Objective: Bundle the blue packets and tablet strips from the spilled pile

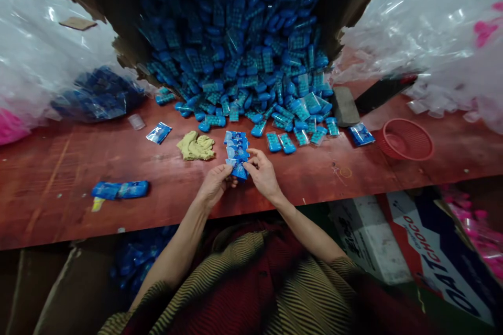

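Left grip (215, 183) and right grip (263, 172), nearly closed, pinch blue packets (237, 149).

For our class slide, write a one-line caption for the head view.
Left hand and right hand pinch blue packets at a reddish table, before heaped blue containers.

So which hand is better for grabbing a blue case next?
Probably the right hand: the nearest blue cases lie just beyond it, and the left hand is farther away. Both hands hold the blue packets, though.
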`<state>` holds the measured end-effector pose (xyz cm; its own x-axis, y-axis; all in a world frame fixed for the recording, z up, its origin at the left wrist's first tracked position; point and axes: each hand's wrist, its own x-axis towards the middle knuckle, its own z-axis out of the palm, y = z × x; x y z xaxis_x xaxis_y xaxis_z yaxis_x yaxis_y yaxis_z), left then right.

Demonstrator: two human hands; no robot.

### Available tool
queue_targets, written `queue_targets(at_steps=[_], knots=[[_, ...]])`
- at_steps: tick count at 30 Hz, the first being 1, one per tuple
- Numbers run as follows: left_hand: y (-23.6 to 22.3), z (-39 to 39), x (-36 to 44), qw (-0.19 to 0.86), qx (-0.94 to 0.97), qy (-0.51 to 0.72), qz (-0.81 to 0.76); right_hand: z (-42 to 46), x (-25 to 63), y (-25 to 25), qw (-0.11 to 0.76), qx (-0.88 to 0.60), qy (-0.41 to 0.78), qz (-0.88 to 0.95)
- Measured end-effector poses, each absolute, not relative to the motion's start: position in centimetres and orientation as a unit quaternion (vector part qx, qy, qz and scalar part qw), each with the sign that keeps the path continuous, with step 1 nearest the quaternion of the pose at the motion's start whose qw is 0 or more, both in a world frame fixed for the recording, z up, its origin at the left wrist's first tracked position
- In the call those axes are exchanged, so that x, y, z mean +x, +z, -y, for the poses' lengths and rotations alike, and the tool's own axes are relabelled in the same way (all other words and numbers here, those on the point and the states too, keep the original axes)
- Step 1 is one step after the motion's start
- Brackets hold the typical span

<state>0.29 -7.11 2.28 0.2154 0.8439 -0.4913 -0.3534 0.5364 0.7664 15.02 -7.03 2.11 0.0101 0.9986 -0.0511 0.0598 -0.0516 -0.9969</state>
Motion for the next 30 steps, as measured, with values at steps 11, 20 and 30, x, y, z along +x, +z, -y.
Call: queue_targets(at_steps=[11, 20, 30], knots=[[2.0, 8.1, 1.0, 0.731, 0.200, 0.454, -0.468, 8.3, 14.3, 2.0, 0.494, -0.536, 0.474, 0.494], [2.2, 8.0, 1.3, 0.736, 0.085, 0.437, -0.510, 6.7, 15.5, 2.8, 0.480, -0.505, 0.572, 0.433], [2.1, 9.0, 1.9, 0.731, 0.120, 0.459, -0.490, 7.2, 14.9, 3.0, 0.433, -0.481, 0.666, 0.371]])
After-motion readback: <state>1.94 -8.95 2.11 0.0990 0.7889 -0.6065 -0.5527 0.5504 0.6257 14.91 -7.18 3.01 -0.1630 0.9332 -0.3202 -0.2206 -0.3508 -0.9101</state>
